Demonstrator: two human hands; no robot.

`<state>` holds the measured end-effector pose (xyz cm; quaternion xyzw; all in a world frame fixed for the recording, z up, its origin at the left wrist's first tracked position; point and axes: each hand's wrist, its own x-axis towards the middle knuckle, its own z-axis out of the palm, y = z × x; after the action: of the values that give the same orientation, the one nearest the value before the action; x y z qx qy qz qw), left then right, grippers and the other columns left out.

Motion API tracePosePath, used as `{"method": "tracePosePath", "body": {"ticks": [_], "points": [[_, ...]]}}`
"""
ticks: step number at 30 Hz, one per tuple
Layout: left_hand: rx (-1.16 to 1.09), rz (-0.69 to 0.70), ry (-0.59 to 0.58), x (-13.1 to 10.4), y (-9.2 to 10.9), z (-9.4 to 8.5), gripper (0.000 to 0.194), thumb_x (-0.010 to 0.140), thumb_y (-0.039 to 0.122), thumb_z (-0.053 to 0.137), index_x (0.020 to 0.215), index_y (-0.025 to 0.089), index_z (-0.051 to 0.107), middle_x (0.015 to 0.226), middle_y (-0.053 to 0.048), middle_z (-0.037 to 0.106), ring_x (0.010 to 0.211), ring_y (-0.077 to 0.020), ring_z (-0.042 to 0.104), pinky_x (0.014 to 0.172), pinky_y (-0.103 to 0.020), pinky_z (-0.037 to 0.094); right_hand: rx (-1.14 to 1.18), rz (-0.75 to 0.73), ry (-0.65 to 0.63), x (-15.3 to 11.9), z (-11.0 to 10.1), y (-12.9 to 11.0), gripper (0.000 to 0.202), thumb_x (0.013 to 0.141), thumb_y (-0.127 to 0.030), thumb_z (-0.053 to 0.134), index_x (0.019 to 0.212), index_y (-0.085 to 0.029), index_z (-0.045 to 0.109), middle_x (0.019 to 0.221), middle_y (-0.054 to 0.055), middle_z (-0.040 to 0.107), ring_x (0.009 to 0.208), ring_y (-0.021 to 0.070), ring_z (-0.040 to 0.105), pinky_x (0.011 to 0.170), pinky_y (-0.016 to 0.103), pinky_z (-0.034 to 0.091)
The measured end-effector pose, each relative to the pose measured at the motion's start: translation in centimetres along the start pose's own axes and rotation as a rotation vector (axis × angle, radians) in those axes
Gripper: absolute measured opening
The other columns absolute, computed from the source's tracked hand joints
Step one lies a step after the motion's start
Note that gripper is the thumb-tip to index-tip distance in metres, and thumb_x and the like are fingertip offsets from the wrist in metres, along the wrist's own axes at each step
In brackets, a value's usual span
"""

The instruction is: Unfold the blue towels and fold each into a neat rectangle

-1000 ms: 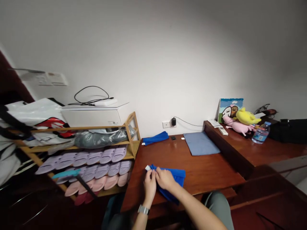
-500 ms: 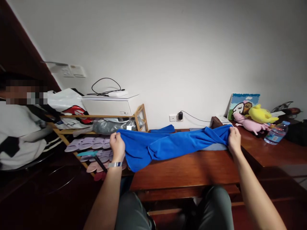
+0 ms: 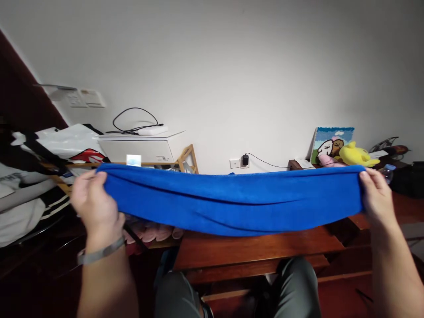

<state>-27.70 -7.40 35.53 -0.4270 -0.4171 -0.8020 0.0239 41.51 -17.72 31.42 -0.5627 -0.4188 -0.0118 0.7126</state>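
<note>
A blue towel (image 3: 232,203) is stretched sideways between my two hands, raised above the wooden table (image 3: 258,247). Its top edge is nearly straight, and a few long creases cross the cloth. My left hand (image 3: 97,201) is closed on the left end, near a white tag (image 3: 134,160) that sticks up from the top edge. The right end is pinched by my right hand (image 3: 377,192), thumb toward me. Most of the tabletop's far part is hidden behind the cloth.
To the left stands a wooden rack (image 3: 188,159) bearing a white box (image 3: 135,148) and, lower down, pink slippers (image 3: 159,232). At right are a yellow plush toy (image 3: 356,155), a picture (image 3: 331,141) and a bottle (image 3: 387,172). A person's sleeve (image 3: 23,198) shows far left.
Both hands have moved apart and closer to me. The towel, bunched and twisted before, is now pulled out wide and flatter. The view has shifted slightly.
</note>
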Motion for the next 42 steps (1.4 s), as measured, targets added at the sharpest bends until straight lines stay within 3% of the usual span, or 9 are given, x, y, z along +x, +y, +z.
{"method": "tracePosePath", "body": {"ticks": [4,7,11,15,21,26,31,39,42], "points": [[0.01,-0.062,0.035,0.7,3.5,-0.6,0.03,0.084,0.037,0.069,0.104,0.015,0.067,0.091,0.005,0.06,0.09,-0.0157,0.06,0.112,-0.051,0.047,0.021,-0.052,0.12,-0.9,-2.1,-1.4,0.053,0.089,-0.069,0.072,0.122,-0.028,0.077,0.125,0.015,0.075,0.115,0.0328,0.07,0.11,0.06,0.047],[0.063,-0.133,-0.004,0.2,2.9,-0.1,0.034,0.083,0.038,0.072,0.107,0.014,0.069,0.09,0.005,0.062,0.088,-0.0147,0.059,0.111,-0.049,0.048,-0.026,-0.047,0.106,-1.5,-2.7,-0.8,0.047,0.094,-0.068,0.067,0.126,-0.034,0.075,0.132,0.013,0.074,0.124,0.0358,0.067,0.114,0.064,0.045],[0.232,-0.234,-0.082,-2.0,-3.0,1.0,0.041,0.083,0.046,0.074,0.11,0.015,0.071,0.086,0.005,0.063,0.079,-0.0137,0.056,0.094,-0.038,0.055,-0.143,0.01,0.058,-1.6,-1.4,4.2,0.054,0.092,-0.074,0.063,0.121,-0.03,0.075,0.126,0.014,0.075,0.121,0.0351,0.066,0.111,0.06,0.047],[0.586,-0.37,-0.365,-7.1,-11.9,3.0,0.039,0.094,0.048,0.063,0.117,0.017,0.07,0.072,0.005,0.062,0.064,-0.0158,0.054,0.07,-0.031,0.054,-0.236,0.116,-0.096,-3.0,3.1,13.5,0.068,0.089,-0.081,0.052,0.116,-0.022,0.072,0.12,0.014,0.076,0.116,0.0309,0.068,0.107,0.051,0.051],[0.817,-0.378,-0.607,-19.1,-19.8,4.7,0.029,0.094,0.03,0.056,0.11,0.015,0.075,0.099,-0.017,0.079,0.101,-0.0338,0.074,0.095,-0.049,0.057,-0.569,0.342,-0.339,-10.8,10.7,24.4,0.073,0.098,-0.067,0.029,0.126,-0.014,0.071,0.126,0.025,0.074,0.119,0.0365,0.07,0.106,0.053,0.053],[0.803,-0.139,-0.892,-28.0,-22.9,1.5,0.05,0.097,0.036,0.048,0.137,0.019,0.073,0.149,-0.017,0.07,0.145,-0.0331,0.058,0.124,-0.052,0.041,-0.655,0.063,-0.607,-19.8,13.7,26.9,0.065,0.104,-0.054,0.03,0.141,-0.019,0.07,0.155,0.018,0.063,0.145,0.0326,0.056,0.124,0.051,0.04],[0.975,0.122,-1.198,-31.5,-26.0,-2.6,0.063,0.103,0.047,0.037,0.157,0.024,0.06,0.166,-0.013,0.055,0.155,-0.0353,0.048,0.127,-0.061,0.036,-0.952,-0.042,-0.959,-24.7,13.3,27.3,0.064,0.107,-0.049,0.031,0.163,-0.028,0.052,0.172,0.006,0.046,0.162,0.0312,0.035,0.132,0.056,0.026],[1.087,0.148,-1.19,-33.4,-23.8,-8.6,0.061,0.105,0.05,0.04,0.16,0.028,0.056,0.167,-0.011,0.053,0.154,-0.0364,0.049,0.126,-0.061,0.038,-0.992,-0.109,-1.014,-26.3,9.2,27.4,0.066,0.108,-0.055,0.027,0.168,-0.032,0.042,0.176,0.002,0.038,0.165,0.0293,0.029,0.133,0.057,0.025],[1.07,0.155,-1.128,-34.1,-21.8,-8.9,0.059,0.107,0.05,0.039,0.154,0.023,0.063,0.159,-0.014,0.063,0.151,-0.037,0.053,0.125,-0.057,0.041,-0.967,-0.13,-0.991,-27.4,8.8,26.9,0.07,0.108,-0.058,0.026,0.17,-0.029,0.04,0.175,0.004,0.039,0.165,0.0293,0.029,0.133,0.057,0.026]]}}
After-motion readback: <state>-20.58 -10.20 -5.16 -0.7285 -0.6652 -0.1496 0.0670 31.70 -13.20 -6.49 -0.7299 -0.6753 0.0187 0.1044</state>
